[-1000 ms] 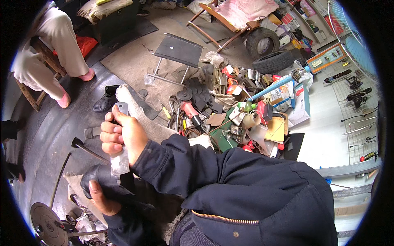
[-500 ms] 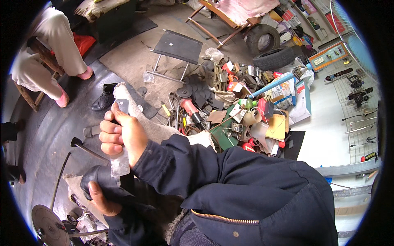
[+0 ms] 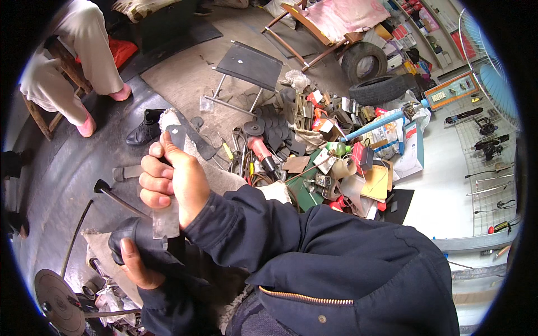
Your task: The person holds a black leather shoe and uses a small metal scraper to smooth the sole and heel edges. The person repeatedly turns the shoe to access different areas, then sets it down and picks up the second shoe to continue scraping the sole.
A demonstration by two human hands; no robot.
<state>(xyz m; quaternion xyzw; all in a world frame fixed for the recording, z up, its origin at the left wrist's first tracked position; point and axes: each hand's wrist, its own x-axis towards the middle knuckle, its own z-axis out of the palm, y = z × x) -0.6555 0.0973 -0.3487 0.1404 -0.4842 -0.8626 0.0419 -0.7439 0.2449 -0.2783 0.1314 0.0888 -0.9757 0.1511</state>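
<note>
My right hand [image 3: 182, 176] is wrapped around a flat metal knife [image 3: 165, 222], its thumb lying along the upper end. The knife's broad lower end points down at a black shoe [image 3: 137, 232]. Below it, my left hand [image 3: 141, 267] grips the shoe, thumb on the near side of its rounded toe; its other fingers are hidden. A dark strip shows beside the blade's end, and I cannot tell whether the blade touches the shoe.
Another black shoe [image 3: 147, 127] stands on the floor beyond my hands. Tools, including a red angle grinder [image 3: 259, 148], and a heap of boxes and scraps lie to the right. A black folding stool [image 3: 249, 64] stands farther off. A person in light trousers [image 3: 92, 45] sits at upper left.
The view has shifted slightly. My right hand keeps its grasp on the knife and my left hand still holds the shoe, with little movement between them.
</note>
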